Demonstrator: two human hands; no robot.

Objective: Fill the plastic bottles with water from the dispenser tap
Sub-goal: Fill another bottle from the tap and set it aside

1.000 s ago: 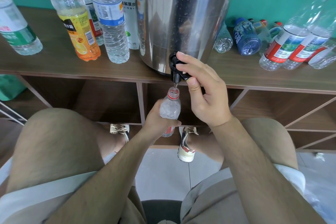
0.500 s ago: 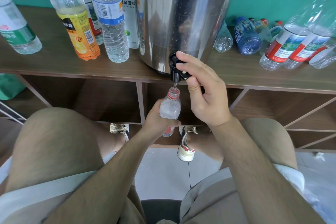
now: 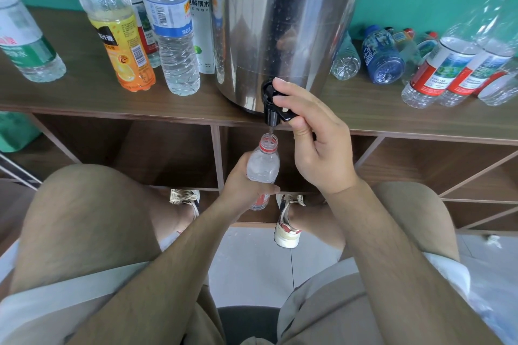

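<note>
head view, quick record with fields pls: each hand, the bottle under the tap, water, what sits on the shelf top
left hand: grips the small bottle round its middle, mouth up under the spout
right hand: pinches the lever of the black tap
water: a thin stream falls into the bottle's mouth
dispenser: steel, stands on the wooden shelf top
left of dispenser: upright bottles, one an orange-label bottle
right of dispenser: more bottles, a blue bottle lying on its side

The dispenser [image 3: 280, 22] runs off the upper edge. The left hand [image 3: 241, 187] hides much of the held bottle [image 3: 263, 165]; the right hand [image 3: 319, 154], part of the tap [image 3: 269, 99]. The left edge cuts a green-labelled bottle [image 3: 25, 47].
</note>
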